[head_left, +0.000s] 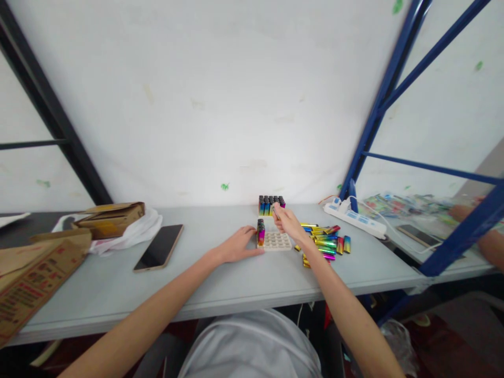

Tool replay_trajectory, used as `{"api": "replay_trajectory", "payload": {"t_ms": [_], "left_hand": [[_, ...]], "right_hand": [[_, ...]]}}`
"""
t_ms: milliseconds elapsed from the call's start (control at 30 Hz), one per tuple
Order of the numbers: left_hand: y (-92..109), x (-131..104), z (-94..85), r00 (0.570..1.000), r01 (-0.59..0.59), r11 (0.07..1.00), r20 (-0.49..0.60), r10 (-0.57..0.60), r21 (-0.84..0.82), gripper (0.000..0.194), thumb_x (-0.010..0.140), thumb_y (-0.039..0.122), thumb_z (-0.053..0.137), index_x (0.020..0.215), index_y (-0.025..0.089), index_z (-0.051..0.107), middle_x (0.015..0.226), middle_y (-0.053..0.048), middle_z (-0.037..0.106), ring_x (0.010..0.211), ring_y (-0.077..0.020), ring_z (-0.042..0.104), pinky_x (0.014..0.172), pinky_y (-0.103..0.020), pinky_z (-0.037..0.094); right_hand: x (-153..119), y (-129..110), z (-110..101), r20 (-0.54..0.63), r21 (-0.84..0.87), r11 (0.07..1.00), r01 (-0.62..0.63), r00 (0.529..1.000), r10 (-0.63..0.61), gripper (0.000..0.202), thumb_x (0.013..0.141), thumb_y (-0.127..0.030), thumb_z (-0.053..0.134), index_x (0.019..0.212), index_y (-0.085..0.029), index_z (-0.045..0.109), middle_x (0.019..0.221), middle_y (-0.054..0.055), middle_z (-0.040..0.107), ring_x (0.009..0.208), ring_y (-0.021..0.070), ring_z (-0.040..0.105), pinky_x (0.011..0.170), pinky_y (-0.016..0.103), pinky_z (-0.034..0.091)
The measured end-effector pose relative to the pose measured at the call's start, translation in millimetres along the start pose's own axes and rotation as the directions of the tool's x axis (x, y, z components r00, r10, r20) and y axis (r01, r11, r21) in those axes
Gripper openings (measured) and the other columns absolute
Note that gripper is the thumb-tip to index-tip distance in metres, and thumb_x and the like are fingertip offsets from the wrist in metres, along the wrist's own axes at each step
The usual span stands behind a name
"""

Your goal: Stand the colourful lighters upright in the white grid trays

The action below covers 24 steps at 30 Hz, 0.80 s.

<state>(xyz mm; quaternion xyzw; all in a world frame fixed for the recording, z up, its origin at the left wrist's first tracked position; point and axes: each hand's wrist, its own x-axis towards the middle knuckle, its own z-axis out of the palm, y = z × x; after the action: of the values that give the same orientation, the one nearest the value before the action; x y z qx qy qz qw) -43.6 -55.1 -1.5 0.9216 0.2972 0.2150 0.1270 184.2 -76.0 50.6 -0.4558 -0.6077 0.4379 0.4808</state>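
My left hand [239, 244] lies on the table with thumb and fingers apart, its thumb by the near left corner of a white tray [279, 241] with rows of holes. A few shiny lighters [261, 232] with dark tops stand upright along the tray's left side. My right hand [289, 223] is closed in a pinch above the tray's far side; what its fingertips hold is mostly hidden. Just behind it, a second tray is packed with upright rainbow-coloured lighters [266, 205]. Loose metallic-coloured lighter bodies [326, 242] lie in a heap right of the near tray.
A white power strip [354, 219] lies at the back right, beside a blue metal frame [374, 126]. To the left are a phone [159, 248], a cardboard box [110, 219] on a white plastic bag, and a larger carton [43, 278]. Another person's arm [490, 247] shows at far right.
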Motion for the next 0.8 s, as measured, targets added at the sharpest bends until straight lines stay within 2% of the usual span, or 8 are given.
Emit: {"api": "replay_trajectory", "payload": {"t_ms": [100,200,267,367,500,667,800], "left_hand": [[1,0,-0.3,1.0,0.0,1.0,0.009,0.0,0.009,0.065,0.093,0.068,0.063,0.13,0.014,0.061,0.139,-0.02,0.062,0.129,-0.0366,0.06,0.114,-0.05,0.046],[1,1,-0.2,1.0,0.003,1.0,0.013,-0.003,0.006,0.067,0.093,0.068,0.063,0.132,0.014,0.06,0.14,-0.02,0.061,0.13,-0.0366,0.059,0.115,-0.05,0.045],[1,1,-0.1,1.0,0.003,1.0,0.022,-0.004,0.006,0.068,0.093,0.069,0.063,0.132,0.013,0.06,0.14,-0.021,0.061,0.131,-0.0363,0.058,0.116,-0.048,0.045],[1,1,0.1,1.0,0.002,1.0,0.02,-0.002,0.005,0.067,0.094,0.069,0.062,0.132,0.015,0.06,0.14,-0.02,0.061,0.131,-0.0356,0.058,0.116,-0.047,0.044],[1,1,-0.5,1.0,-0.006,1.0,0.017,0.006,0.006,0.067,0.094,0.07,0.062,0.132,0.016,0.06,0.14,-0.019,0.061,0.131,-0.0353,0.058,0.115,-0.047,0.044],[2,0,-2.2,1.0,-0.011,1.0,0.017,0.011,0.005,0.067,0.094,0.07,0.062,0.133,0.016,0.059,0.14,-0.019,0.062,0.131,-0.0353,0.058,0.115,-0.047,0.044],[4,0,-3.2,1.0,-0.006,1.0,0.011,0.006,-0.003,0.068,0.094,0.07,0.061,0.133,0.015,0.059,0.14,-0.02,0.062,0.132,-0.0363,0.058,0.116,-0.048,0.043]], "right_hand": [[0,0,2,-0.079,0.001,0.999,-0.048,0.996,0.048,0.066,0.091,-0.083,0.038,0.06,-0.026,0.032,0.047,-0.007,0.024,0.043,0.0094,0.022,0.043,0.025,0.02],[-1,-2,4,-0.146,0.044,0.995,-0.086,0.985,0.091,0.057,0.095,-0.067,0.042,0.057,-0.026,0.027,0.047,-0.007,0.023,0.043,0.009,0.018,0.042,0.025,0.018],[-3,-4,6,-0.145,0.058,0.993,-0.106,0.983,0.113,0.051,0.096,-0.056,0.041,0.057,-0.026,0.027,0.047,-0.007,0.021,0.043,0.0089,0.016,0.042,0.024,0.016],[-5,-4,8,-0.102,0.037,0.991,-0.13,0.986,0.133,0.046,0.096,-0.049,0.039,0.057,-0.026,0.028,0.046,-0.006,0.022,0.042,0.009,0.015,0.041,0.024,0.015],[-2,-2,8,-0.126,0.056,0.99,-0.129,0.983,0.135,0.046,0.096,-0.051,0.039,0.058,-0.026,0.029,0.045,-0.006,0.025,0.041,0.0089,0.016,0.04,0.024,0.017],[4,2,3,-0.167,0.047,0.988,-0.148,0.974,0.154,0.056,0.094,-0.068,0.042,0.059,-0.027,0.029,0.044,-0.008,0.024,0.039,0.0084,0.018,0.039,0.023,0.015],[7,6,-2,-0.195,0.034,0.992,-0.12,0.973,0.124,0.054,0.095,-0.064,0.039,0.057,-0.027,0.03,0.042,-0.006,0.026,0.038,0.0088,0.02,0.038,0.024,0.016]]}}
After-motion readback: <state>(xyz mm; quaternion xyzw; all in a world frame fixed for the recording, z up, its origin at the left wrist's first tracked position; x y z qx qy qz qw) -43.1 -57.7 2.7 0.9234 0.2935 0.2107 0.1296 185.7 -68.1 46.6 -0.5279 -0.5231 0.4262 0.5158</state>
